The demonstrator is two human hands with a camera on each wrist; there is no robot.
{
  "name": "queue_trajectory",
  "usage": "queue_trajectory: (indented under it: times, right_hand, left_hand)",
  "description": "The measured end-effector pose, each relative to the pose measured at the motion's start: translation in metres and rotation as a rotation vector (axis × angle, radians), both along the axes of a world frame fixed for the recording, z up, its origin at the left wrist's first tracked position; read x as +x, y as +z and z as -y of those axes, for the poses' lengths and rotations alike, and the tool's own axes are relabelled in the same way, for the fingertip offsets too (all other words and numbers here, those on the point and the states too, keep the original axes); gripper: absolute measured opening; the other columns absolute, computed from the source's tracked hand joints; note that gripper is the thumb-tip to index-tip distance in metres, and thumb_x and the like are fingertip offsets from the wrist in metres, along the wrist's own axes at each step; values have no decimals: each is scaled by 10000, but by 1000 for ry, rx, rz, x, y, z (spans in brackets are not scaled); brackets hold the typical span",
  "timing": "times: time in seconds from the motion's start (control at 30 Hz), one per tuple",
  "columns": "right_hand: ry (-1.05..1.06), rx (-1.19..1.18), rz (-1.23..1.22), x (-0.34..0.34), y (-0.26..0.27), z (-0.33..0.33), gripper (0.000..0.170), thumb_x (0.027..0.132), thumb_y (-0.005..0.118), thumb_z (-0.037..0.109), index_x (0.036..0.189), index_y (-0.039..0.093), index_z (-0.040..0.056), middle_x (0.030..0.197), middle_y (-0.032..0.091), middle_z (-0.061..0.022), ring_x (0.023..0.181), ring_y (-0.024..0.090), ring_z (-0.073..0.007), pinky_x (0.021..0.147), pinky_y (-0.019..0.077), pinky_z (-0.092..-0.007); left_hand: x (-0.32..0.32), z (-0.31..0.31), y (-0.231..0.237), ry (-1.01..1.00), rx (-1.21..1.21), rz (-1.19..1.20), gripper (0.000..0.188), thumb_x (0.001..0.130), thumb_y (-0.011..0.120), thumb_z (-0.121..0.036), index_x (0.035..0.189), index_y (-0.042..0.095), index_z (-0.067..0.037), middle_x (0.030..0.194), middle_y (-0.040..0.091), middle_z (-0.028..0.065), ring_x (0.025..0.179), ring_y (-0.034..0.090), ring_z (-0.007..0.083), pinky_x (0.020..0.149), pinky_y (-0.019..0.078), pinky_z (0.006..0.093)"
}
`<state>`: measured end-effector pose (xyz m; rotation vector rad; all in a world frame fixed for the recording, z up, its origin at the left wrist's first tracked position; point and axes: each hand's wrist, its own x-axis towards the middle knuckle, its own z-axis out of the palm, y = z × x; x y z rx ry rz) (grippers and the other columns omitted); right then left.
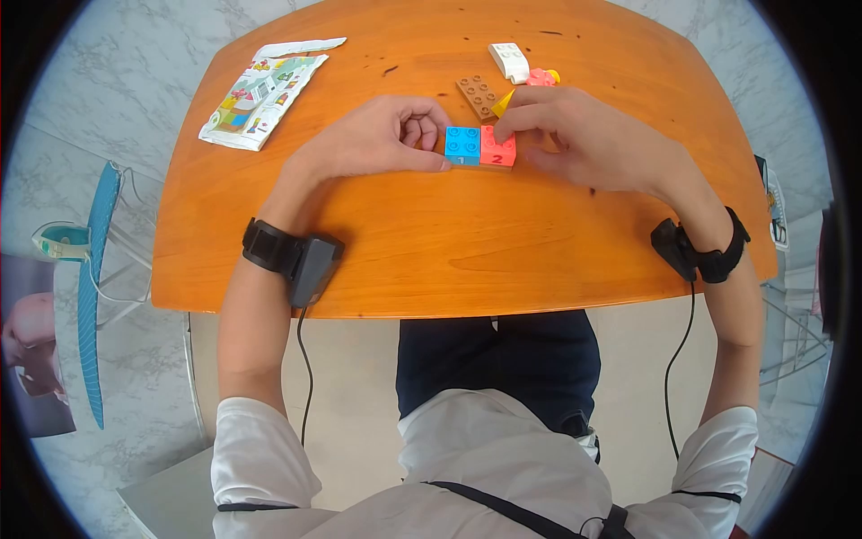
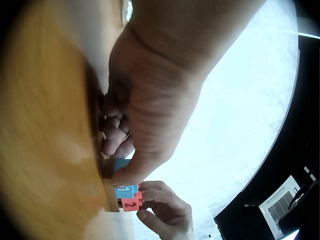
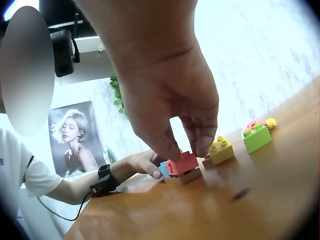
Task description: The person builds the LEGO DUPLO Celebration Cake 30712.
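A blue brick (image 1: 462, 144) marked 1 and a red brick (image 1: 499, 154) marked 2 sit side by side on a brown base piece (image 2: 110, 194). My left hand (image 1: 382, 136) holds the blue brick at its left end, with the thumb against the numbered face and the other fingers curled behind. From above, my right hand (image 1: 597, 139) pinches the red brick between thumb and fingers. In the right wrist view, the red brick looks slightly tilted over the brown base piece (image 3: 190, 176).
Beyond the right hand lie a brown studded brick (image 1: 477, 95), a yellow brick (image 3: 221, 151), a green brick (image 3: 258, 139), a white curved brick (image 1: 510, 63) and a coral flower-like piece (image 1: 542, 77). An opened printed packet (image 1: 260, 101) lies at the table's far left.
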<state>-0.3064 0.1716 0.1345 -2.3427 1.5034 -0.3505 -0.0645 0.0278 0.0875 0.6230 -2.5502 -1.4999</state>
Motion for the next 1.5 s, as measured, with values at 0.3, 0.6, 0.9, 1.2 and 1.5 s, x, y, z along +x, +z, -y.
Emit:
queue_trajectory:
  times: [0.3, 0.6, 0.9, 1.2, 1.5]
  right_hand:
    - [-210, 336, 4, 16, 26, -6, 372, 930, 564, 30, 1288, 599, 122, 695, 499, 8, 559, 549, -106, 472, 525, -277]
    - [-218, 380, -67, 14, 31, -9, 485, 908, 540, 59, 1381, 571, 163, 799, 608, -63, 619, 639, -205, 556, 567, -336]
    - [-232, 408, -98, 14, 34, -8, 553, 870, 526, 38, 1395, 573, 206, 877, 674, -111, 654, 685, -227, 563, 564, -342]
    - [-200, 334, -212, 13, 26, -9, 589, 871, 528, 36, 1435, 556, 203, 874, 679, -111, 645, 681, -218, 604, 558, -336]
    - [-180, 315, -180, 4, 23, -10, 676, 851, 558, -6, 1487, 539, 218, 728, 589, -97, 589, 596, -208, 588, 486, -341]
  left_hand:
    - [0, 1, -1, -12, 0, -14, 236, 838, 806, -79, 1025, 661, -72, 797, 522, -83, 723, 455, 13, 633, 354, 195]
    - [0, 1, -2, 0, 2, -16, 231, 835, 800, -75, 1021, 663, -74, 794, 520, -87, 722, 449, 11, 631, 349, 193]
    - [0, 0, -1, 1, -16, 2, 226, 842, 797, -85, 1026, 666, -74, 794, 520, -88, 727, 453, 11, 639, 353, 193]
    - [1, 4, -4, -24, -29, -27, 294, 838, 822, -223, 1031, 669, -65, 783, 560, -53, 720, 491, 55, 634, 389, 222]
    - [0, 1, -1, -8, -17, -19, 221, 844, 793, -81, 1027, 668, -72, 792, 518, -89, 727, 452, 9, 637, 348, 194]
